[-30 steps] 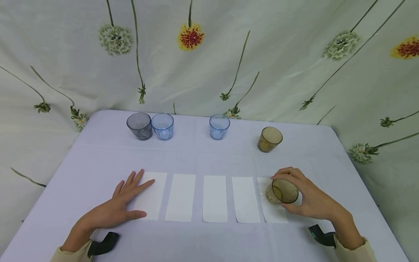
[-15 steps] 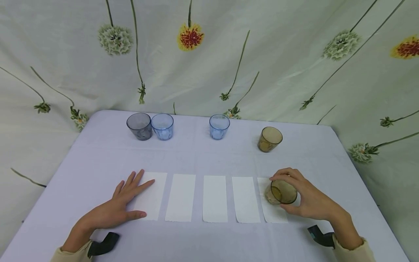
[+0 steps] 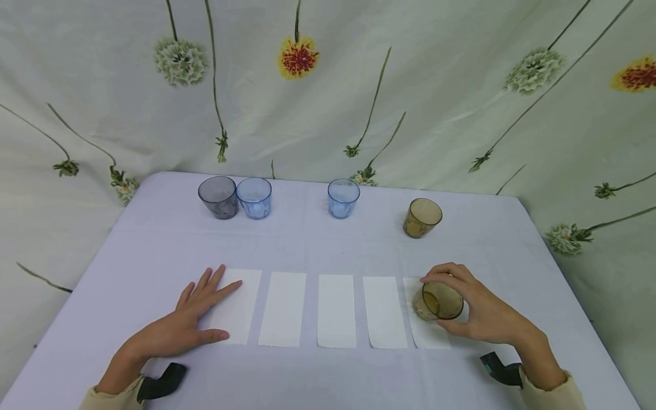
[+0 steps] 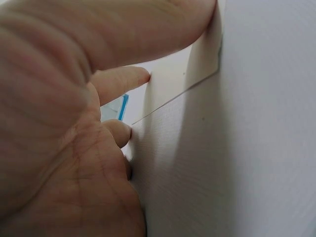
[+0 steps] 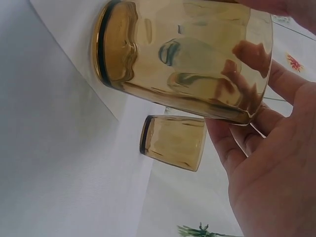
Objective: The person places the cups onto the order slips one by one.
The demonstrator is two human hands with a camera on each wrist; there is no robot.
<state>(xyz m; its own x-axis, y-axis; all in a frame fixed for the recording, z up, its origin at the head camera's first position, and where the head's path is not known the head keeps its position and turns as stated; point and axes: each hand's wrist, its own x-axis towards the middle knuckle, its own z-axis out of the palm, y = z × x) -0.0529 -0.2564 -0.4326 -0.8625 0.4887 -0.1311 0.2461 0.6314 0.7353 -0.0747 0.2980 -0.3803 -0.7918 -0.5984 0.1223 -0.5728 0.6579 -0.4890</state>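
Observation:
My right hand [image 3: 468, 302] holds an amber glass [image 3: 438, 302] by its rim, thumb on the near side and fingers on the far side. The glass is over the rightmost white paper [image 3: 430, 337]; in the right wrist view its base [image 5: 102, 47] is at the paper. With fingers spread, my left hand [image 3: 187, 322] rests on the table and the leftmost white paper [image 3: 241, 307]. Its thumb [image 4: 163, 29] and index fingertip touch that sheet in the left wrist view. Behind the right hand stands a second amber glass [image 3: 422, 218], also seen in the right wrist view.
Along the back of the white-covered table [image 3: 318, 378] stand a grey glass [image 3: 219, 197], a blue glass [image 3: 254, 197] beside it, and another blue glass [image 3: 343, 198]. Between the hands lie more white papers [image 3: 335, 311] in a row. A flowered cloth [image 3: 451, 114] hangs behind.
My right hand and the amber glass in it have shifted slightly to the left over the rightmost paper. The left hand and the other glasses have stayed put.

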